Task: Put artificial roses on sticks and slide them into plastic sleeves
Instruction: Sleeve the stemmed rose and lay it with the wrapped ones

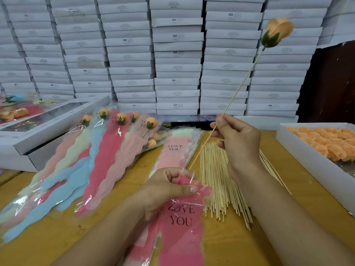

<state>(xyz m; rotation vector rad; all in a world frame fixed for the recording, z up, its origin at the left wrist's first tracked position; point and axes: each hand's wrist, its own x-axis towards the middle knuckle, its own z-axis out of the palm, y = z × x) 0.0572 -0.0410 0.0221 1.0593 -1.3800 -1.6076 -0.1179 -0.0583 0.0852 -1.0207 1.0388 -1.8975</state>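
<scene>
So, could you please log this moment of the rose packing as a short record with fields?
left hand: left hand pinches open the top of a pink LOVE YOU sleeve
right hand: right hand holds the stick of an orange rose, its lower tip near the sleeve mouth
finished: sleeved roses fanned at left
supplies: bamboo sticks; box of rose heads; empty sleeves

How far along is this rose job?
Done: several sleeved roses lie fanned at left. In hand: the right hand holds a rose already on its stick, its lower end at the pink sleeve that the left hand grips. Left: a heap of sticks, a box of roses, more sleeves.
</scene>
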